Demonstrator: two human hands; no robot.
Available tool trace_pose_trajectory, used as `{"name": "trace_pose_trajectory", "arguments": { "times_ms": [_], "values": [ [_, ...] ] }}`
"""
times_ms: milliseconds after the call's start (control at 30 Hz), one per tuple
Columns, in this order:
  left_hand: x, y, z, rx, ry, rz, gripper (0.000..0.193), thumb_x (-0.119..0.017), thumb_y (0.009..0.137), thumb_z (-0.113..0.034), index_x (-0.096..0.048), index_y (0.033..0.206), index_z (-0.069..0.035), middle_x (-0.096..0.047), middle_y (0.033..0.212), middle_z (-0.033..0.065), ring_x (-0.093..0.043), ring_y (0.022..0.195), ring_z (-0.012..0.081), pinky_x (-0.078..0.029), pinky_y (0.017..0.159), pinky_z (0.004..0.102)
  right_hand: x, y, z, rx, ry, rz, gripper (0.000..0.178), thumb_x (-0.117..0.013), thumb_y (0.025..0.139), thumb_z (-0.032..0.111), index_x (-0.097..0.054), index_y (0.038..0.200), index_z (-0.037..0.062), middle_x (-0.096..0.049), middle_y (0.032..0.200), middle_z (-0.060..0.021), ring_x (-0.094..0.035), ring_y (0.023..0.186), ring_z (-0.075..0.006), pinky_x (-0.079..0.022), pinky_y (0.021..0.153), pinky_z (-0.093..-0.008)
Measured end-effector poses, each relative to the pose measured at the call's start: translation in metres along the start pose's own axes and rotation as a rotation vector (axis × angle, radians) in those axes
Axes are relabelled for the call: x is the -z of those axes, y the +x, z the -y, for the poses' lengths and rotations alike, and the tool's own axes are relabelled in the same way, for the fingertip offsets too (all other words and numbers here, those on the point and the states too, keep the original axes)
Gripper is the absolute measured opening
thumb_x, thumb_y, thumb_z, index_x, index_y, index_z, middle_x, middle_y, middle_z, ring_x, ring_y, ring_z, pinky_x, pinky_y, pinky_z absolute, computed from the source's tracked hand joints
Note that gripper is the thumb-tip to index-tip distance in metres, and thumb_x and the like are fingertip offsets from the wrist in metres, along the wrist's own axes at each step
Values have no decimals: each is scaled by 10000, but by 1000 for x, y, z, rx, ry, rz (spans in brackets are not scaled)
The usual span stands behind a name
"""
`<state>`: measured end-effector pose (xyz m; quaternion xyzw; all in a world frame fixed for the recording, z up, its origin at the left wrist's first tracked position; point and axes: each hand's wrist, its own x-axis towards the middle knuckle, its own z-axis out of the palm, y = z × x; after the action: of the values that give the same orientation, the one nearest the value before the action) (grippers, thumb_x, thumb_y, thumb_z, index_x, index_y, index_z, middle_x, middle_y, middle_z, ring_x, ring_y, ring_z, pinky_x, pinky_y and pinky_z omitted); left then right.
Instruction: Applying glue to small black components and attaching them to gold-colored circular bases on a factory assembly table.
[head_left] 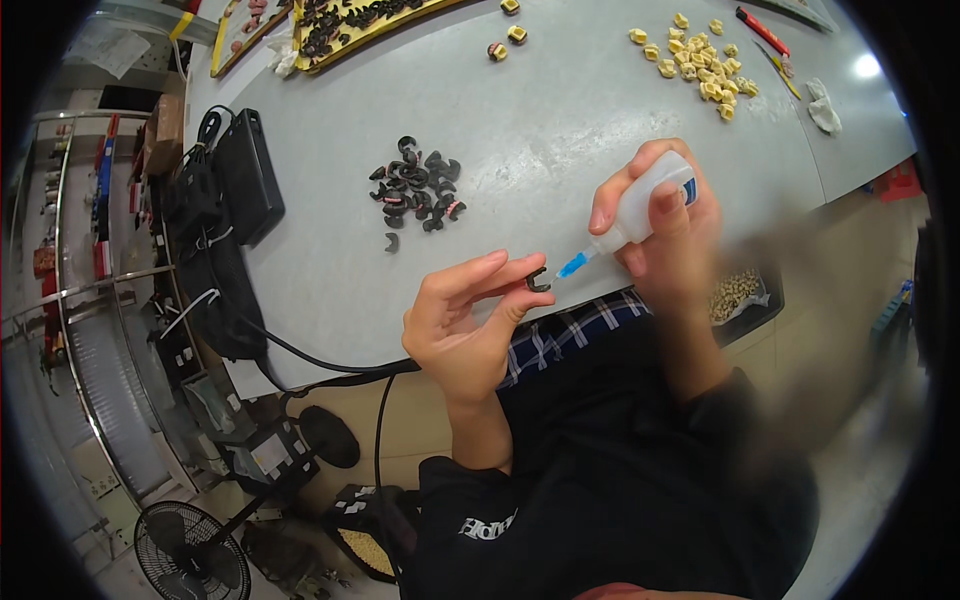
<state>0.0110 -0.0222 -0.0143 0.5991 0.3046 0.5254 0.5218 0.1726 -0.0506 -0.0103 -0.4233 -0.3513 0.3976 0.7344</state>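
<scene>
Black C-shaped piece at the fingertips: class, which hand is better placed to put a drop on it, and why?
Right. The right hand grips the squeeze bottle, its blue nozzle aimed at the black C-shaped piece that the left hand pinches, so the left is probably occupied steadying it.

Grey worktable (pixel 560 130); heap of small yellow blocks (pixel 700 65); black power adapter with cables (pixel 248 175); yellow tray of dark pieces (pixel 350 25); black floor fan (pixel 190 550).
</scene>
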Motion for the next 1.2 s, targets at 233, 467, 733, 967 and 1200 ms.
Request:
{"name": "trace_pose_trajectory", "arguments": {
  "times_ms": [233, 467, 733, 967, 1200],
  "values": [
    [1, -1, 0, -6, 21, 0, 332, -689, 690, 140, -540, 973, 51, -667, 840, 230, -670, 721, 215, -548, 669, 297, 1, -2, -1, 40, 99, 39, 273, -510, 940, 271, -457, 1004, 11, -641, 743, -140, -367, 419, -17, -300, 405, -149],
    [0, 0, 0, -3, 20, -3, 335, -691, 685, 142, -540, 969, 51, -667, 838, 231, -674, 731, 222, -548, 675, 295, 1, -1, -2, 49, 80, 40, 272, -516, 937, 269, -458, 1002, 11, -641, 737, -140, -363, 417, -17, -297, 406, -148],
    [1, 1, -1, 3, 18, -11, 338, -693, 679, 145, -537, 964, 53, -667, 832, 229, -675, 733, 228, -549, 681, 298, 2, 0, -2, 52, 60, 37, 276, -516, 937, 275, -460, 996, 11, -640, 733, -142, -349, 417, -15, -289, 406, -149],
    [4, -1, 0, 2, 33, 12, 374, -704, 670, 136, -522, 985, 49, -662, 827, 239, -676, 742, 245, -554, 675, 303, 3, -1, -2, 89, 68, 19, 279, -515, 938, 279, -460, 993, 11, -638, 730, -149, -340, 417, -17, -291, 408, -152],
    [4, 0, -1, -8, 73, 64, 446, -725, 653, 122, -497, 1028, 43, -654, 826, 257, -676, 756, 271, -558, 650, 297, 1, -2, -2, 101, 66, 3, 262, -507, 942, 259, -457, 999, 8, -638, 744, -161, -340, 425, -18, -309, 426, -155]
  ]
}}
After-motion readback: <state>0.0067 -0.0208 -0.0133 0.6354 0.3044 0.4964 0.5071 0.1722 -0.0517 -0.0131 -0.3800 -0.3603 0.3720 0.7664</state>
